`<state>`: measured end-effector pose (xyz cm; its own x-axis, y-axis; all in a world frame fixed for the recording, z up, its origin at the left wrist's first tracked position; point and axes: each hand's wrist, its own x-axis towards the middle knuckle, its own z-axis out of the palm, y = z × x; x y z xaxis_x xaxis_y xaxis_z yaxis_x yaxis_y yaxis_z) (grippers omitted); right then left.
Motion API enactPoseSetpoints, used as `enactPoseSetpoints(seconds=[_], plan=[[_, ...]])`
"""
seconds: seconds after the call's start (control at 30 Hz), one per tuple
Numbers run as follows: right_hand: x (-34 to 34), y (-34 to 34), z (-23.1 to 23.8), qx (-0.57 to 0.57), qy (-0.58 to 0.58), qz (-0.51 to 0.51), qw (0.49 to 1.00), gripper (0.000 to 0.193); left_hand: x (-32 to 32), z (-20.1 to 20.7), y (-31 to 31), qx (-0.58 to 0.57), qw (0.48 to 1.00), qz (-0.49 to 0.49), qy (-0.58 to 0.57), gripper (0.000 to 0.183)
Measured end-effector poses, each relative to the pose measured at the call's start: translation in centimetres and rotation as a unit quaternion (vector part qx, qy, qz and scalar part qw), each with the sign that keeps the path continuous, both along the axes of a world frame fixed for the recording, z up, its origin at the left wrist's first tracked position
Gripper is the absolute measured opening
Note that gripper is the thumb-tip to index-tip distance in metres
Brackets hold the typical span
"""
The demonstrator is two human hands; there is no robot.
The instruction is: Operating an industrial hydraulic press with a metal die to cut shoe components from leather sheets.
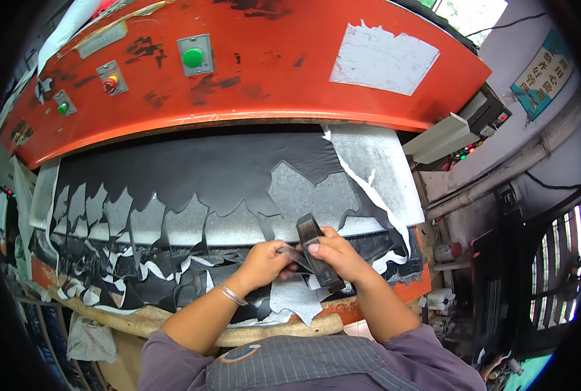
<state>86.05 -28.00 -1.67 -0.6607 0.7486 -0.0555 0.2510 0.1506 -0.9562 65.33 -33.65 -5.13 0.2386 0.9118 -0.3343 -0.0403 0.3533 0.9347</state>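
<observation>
Striped apron (294,366) nearest, and before the orange machine (268,85) the right hand (336,254) clasps a dark frame (321,268), left hand (268,264) pinching a scrap (298,257)!

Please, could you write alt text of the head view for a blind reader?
A person's right hand grips a dark boxy object while the left hand holds a thin dark piece beside it. Beyond them, a jagged-edged black sheet lies on a grey bed below an orange panel with buttons.

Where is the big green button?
In the head view, the big green button is at the upper left, on the orange machine front, right of the red button.
</observation>
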Motion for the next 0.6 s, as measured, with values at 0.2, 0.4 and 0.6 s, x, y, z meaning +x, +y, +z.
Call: enactPoseSetpoints(seconds=[0.2,0.4,0.6], plan=[[-6.9,3.1,4.1,0.132,-0.189,-0.031,0.973,0.059,-4.3,2.8,-7.2,-0.076,0.981,0.044,0.175,0.035],[-17.8,7.2,5.5,0.23,-0.312,-0.119,0.914,0.071,-11.2,4.1,-11.5,-0.058,0.786,0.043,0.614,0.048],[-18.0,8.3,3.4,0.267,-0.336,-0.17,0.887,0.05,-10.5,4.0,-5.0,0.232,0.802,0.231,0.5,0.073]])
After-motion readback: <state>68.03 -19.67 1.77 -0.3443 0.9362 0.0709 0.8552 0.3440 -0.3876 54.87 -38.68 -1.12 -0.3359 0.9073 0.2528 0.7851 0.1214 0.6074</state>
